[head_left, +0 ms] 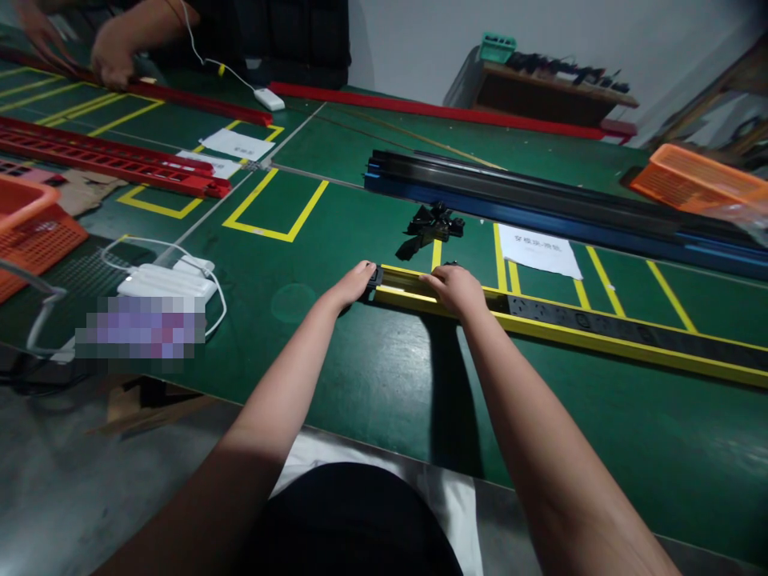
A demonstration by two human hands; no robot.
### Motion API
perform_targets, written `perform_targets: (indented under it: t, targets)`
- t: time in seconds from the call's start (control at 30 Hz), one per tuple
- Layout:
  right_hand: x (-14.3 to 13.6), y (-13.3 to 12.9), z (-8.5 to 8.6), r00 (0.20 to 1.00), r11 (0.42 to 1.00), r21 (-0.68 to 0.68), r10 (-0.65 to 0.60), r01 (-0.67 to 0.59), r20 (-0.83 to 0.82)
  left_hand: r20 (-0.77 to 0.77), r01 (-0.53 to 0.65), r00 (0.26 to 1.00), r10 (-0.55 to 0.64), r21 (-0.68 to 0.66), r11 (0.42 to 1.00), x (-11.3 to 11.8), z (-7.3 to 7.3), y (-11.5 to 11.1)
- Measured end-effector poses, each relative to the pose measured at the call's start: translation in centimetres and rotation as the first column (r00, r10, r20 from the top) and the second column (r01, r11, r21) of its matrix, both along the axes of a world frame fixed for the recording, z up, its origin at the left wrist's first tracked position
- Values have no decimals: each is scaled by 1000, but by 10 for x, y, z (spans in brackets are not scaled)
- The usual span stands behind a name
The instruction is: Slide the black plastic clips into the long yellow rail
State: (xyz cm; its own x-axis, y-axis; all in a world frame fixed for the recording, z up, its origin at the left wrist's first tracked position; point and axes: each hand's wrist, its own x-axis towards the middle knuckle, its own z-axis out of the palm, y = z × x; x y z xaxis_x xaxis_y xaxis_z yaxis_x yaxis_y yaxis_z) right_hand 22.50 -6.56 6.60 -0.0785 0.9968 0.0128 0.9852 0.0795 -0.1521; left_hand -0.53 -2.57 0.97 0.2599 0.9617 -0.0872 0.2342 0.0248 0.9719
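Observation:
A long yellow metal channel (600, 342) lies across the green table before me, with several black socket modules (543, 310) seated in its right part, like a power strip. My left hand (355, 283) is closed on a black end piece (376, 277) at the channel's left end. Further right, my right hand (457, 290) grips the channel from above, its fingers partly hidden behind the far edge. Between my hands the inside of the channel shows. A small pile of black plastic parts (433, 224) sits just beyond the channel.
Dark blue and black rails (540, 202) lie behind, near a printed paper sheet (540, 252). An orange basket (696, 180) stands at right, another orange basket (36, 228) at left. Red channels (120, 156) and a white power adapter (168, 284) are on the left. Another person's hands (114, 56) work at the far left.

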Motion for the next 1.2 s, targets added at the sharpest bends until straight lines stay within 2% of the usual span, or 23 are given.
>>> perform_targets:
  t: [0.07,0.17,0.23,0.3,0.4,0.63,0.73,0.83,0.9,1.0,1.1,1.2]
  targets:
    - [0,0,0,1000,1000,8,-10,10,2,-16,-111,994,112,54,992,5,-4,-2]
    - [0,-1,-2,1000,1000,15,-22,22,3,60,-320,947,315,124,939,10,-10,-5]
    - [0,-1,-2,999,999,19,-31,31,8,155,-374,922,354,127,919,12,-12,-6]
    - [0,-1,-3,999,999,24,-37,37,16,232,-316,930,284,110,943,13,-12,-7]
    - [0,-1,-3,999,999,31,-38,37,23,266,-188,951,156,100,977,13,-10,-7]
    - [-1,-1,-1,999,999,24,-38,37,14,134,66,987,-85,141,988,24,7,-14]
    - [-1,-2,-1,999,999,16,-42,42,8,57,120,990,-130,157,980,29,12,-18]
    - [-1,-2,1,999,999,7,-33,33,1,22,83,996,-90,217,973,31,16,-22]
    - [0,-2,3,1000,1000,-15,-28,28,-5,5,8,1000,-10,321,947,31,24,-29]
    - [-2,0,7,998,995,-75,-61,63,32,18,-99,994,104,494,864,29,49,-48]
    - [-12,1,9,993,990,-92,-103,109,63,94,-164,987,134,549,820,26,77,-67]
    - [-33,1,10,998,997,-52,-60,60,13,84,-144,990,117,567,811,23,93,-77]
